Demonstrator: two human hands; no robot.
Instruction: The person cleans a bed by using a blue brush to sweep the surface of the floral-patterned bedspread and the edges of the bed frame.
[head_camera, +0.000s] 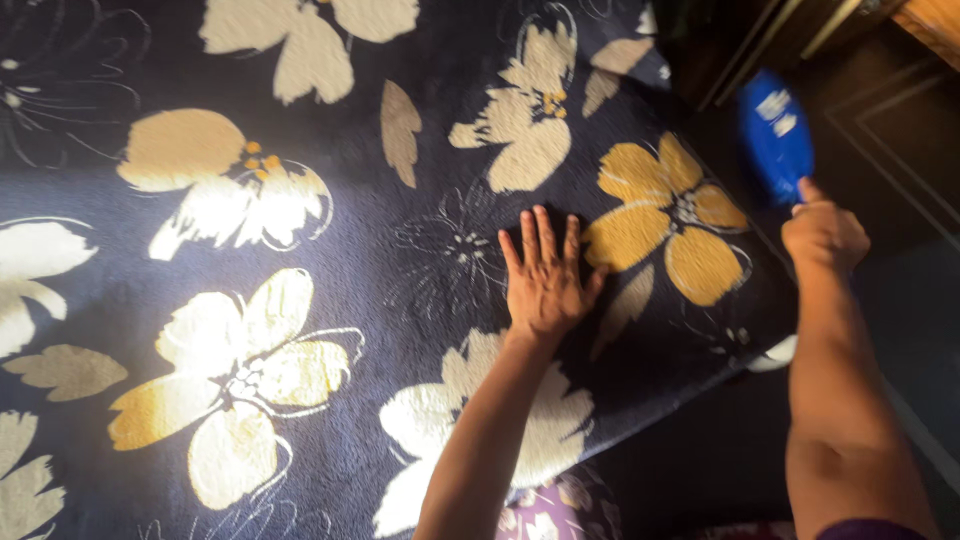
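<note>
A dark blue blanket (400, 230) with large white and yellow flowers covers the bed. My left hand (545, 275) lies flat on it, fingers spread, pressing the cloth beside a yellow flower (665, 225). My right hand (822, 235) is raised past the bed's right edge and grips the handle of a blue brush (775, 135), which points up and away from me, off the blanket.
The blanket's right edge (770, 330) drops off to a dark floor (900, 300). Dark wooden furniture (790, 30) stands at the top right. A purple flowered cloth (555, 510) shows under the blanket's near edge.
</note>
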